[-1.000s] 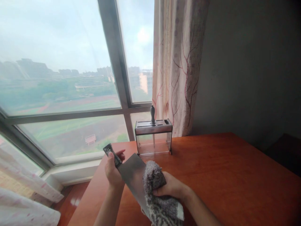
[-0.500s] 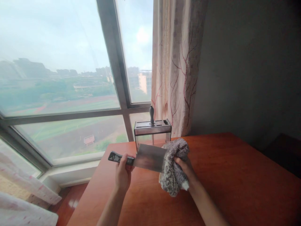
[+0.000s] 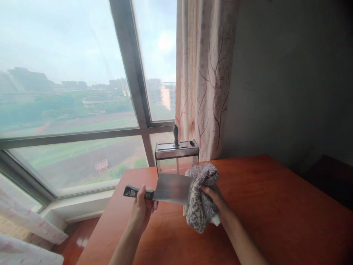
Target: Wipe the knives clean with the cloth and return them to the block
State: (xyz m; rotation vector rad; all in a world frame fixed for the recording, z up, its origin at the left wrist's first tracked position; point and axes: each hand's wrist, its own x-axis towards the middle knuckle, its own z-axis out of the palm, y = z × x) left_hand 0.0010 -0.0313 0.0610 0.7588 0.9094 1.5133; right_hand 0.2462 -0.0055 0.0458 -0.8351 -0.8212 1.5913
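My left hand [image 3: 142, 209] is closed round the black patterned handle of a cleaver [image 3: 173, 189], thumb on top. The broad metal blade points right, held above the table. Bunched up in my right hand [image 3: 213, 198] is a grey and white patterned towel [image 3: 199, 206], which covers the far end of the blade. Part of the right fingers is hidden in the cloth. Behind the blade stands a knife block [image 3: 178, 150] with a metal slotted top and see-through sides; one dark-handled tool [image 3: 175, 135] sticks up from it.
The reddish-brown wooden table [image 3: 261, 206] spreads under my hands and off to the right. A large window [image 3: 68, 103] fills the left, with a patterned curtain [image 3: 206, 81] beside it. A dark wall [image 3: 284, 81] rises at the back right.
The whole view has shifted slightly, so the things sit a little further left. The cleaver is a bit lower and closer to level, with both hands still gripping.
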